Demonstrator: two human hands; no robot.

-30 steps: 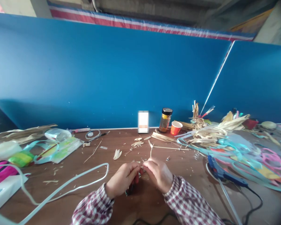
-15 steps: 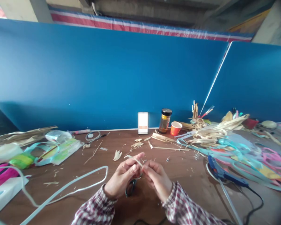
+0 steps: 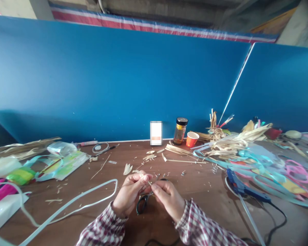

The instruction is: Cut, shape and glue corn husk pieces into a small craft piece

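Note:
My left hand [image 3: 129,194] and my right hand [image 3: 168,198] meet over the brown table [image 3: 97,218], near its front edge. Both pinch a thin pale straw strip [image 3: 143,177] that runs between their fingertips. Dark-handled scissors [image 3: 143,201] lie on the table just under and between the hands. Both sleeves are red-and-white check.
A white cord [image 3: 74,201] loops at the left. A blue glue gun [image 3: 242,188] with its black cable lies at the right. An amber jar [image 3: 181,131], an orange cup [image 3: 192,139], straw heaps [image 3: 231,143], coloured ribbons [image 3: 272,171] and packets [image 3: 61,164] crowd the back and sides.
The hands have lowered a little toward the table and drawn the straw strip in closer; more of the scissors shows beneath them than before.

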